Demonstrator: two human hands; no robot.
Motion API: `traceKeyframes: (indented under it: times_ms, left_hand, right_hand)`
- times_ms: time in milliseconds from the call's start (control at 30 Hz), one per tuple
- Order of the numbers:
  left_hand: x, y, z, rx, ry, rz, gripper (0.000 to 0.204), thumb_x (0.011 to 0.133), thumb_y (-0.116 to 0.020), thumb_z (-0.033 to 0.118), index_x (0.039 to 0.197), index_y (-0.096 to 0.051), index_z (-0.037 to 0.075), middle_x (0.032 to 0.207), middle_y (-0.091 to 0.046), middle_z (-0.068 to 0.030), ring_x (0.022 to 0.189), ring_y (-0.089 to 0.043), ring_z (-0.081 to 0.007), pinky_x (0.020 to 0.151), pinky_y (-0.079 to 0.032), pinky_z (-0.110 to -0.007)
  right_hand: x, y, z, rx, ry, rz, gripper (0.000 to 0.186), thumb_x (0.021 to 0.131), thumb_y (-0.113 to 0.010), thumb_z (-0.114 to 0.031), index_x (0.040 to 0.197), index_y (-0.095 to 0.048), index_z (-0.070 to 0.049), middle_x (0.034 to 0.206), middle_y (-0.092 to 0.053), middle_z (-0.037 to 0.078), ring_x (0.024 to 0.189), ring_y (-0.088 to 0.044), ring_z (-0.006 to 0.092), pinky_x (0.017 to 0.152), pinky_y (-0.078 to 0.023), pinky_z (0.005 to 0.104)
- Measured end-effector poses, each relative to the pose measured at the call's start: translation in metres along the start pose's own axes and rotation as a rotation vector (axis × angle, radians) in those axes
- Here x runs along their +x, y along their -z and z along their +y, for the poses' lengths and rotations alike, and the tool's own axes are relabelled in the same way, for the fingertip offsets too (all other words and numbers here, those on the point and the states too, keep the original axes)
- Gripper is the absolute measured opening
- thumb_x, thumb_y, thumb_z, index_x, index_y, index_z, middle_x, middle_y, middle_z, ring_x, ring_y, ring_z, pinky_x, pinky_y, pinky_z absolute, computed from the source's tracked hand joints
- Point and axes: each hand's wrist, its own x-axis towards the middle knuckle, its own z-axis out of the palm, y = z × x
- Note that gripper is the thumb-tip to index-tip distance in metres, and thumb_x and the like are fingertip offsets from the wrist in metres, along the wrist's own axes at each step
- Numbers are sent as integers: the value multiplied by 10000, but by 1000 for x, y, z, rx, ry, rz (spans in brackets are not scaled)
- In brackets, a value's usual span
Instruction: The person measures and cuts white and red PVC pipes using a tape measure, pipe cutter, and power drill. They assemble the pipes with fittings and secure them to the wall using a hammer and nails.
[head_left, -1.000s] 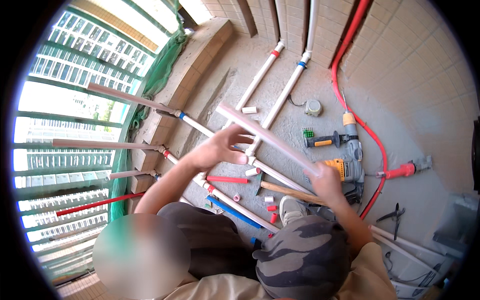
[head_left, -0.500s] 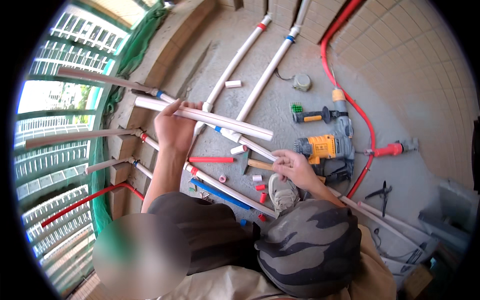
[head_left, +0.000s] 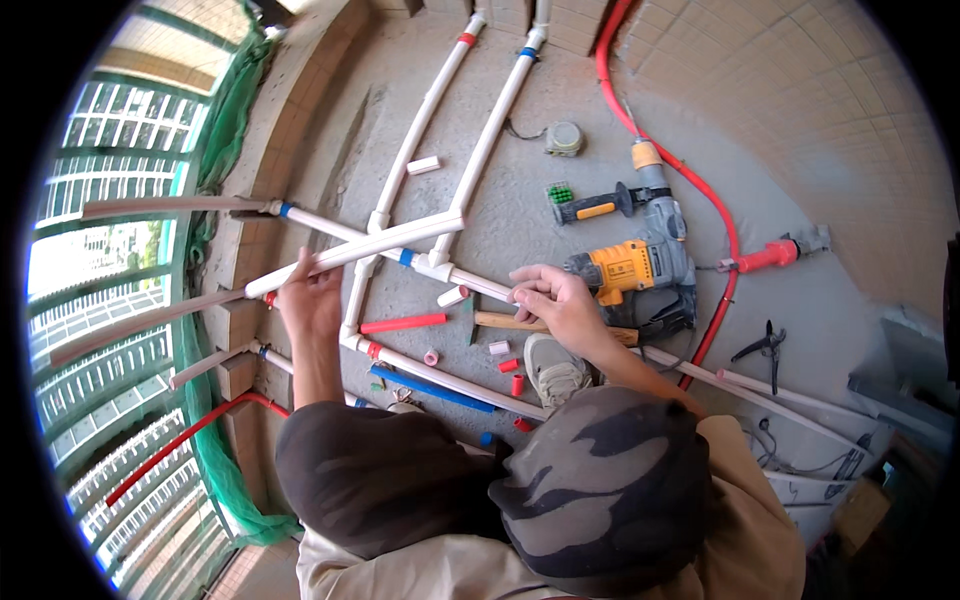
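Observation:
A loose length of white plastic pipe (head_left: 390,240) is in my left hand (head_left: 312,292), held slantwise above the pipework on the floor. Its far end passes over a tee fitting (head_left: 434,262). My right hand (head_left: 555,298) is closed at a white pipe (head_left: 482,284) that runs right from that tee; my fingers partly hide the pipe there. Below my right hand lies a hammer with a wooden handle (head_left: 500,320). A short red pipe (head_left: 404,323) and a small cut piece of white pipe (head_left: 453,296) lie between my hands.
A yellow and grey rotary hammer drill (head_left: 625,268) lies at the right, beside a tape measure (head_left: 564,138). Pliers (head_left: 768,352) and a red conduit (head_left: 722,205) are further right. A blue strip (head_left: 432,390) lies near my knees. Green netting (head_left: 225,130) hangs along the left railing.
The loose pipe has swung so its right end points up and away, and my left hand has shifted left. The right hand stays at the floor pipe. The view has shifted slightly.

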Motion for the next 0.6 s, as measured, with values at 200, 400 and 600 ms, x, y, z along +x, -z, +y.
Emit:
traceKeyframes:
  times_ms: [200, 400, 600]
  left_hand:
    - [-66, -74, -4, 695, -454, -55, 142, 735, -556, -66, 852, -532, 10, 718, -499, -52, 583, -499, -158, 566, -440, -308]
    - [-49, -124, -103, 1427, 79, -665, 136, 777, -686, -4, 893, -617, 14, 715, -602, -35, 606, -601, -110, 518, -490, -264]
    - [-52, -136, -152, 1357, 161, -763, 291, 780, -687, -13, 1068, -650, -9, 891, -645, -49, 630, -615, -112, 531, -511, -281]
  right_hand:
    - [-70, 63, 53, -97, 178, 584, 300, 956, -648, -80, 1230, -591, 28, 997, -650, 72, 871, -625, 124, 800, -521, 270]
    - [-100, 197, 68, -675, -17, 903, 579, 772, -817, -111, 1263, -545, 31, 1212, -597, 199, 1130, -591, 318, 984, -470, 406]
    - [-63, 236, 59, -662, -138, 592, 785, 681, -884, -153, 1336, -505, 56, 1309, -611, 247, 1227, -595, 343, 1056, -443, 394]
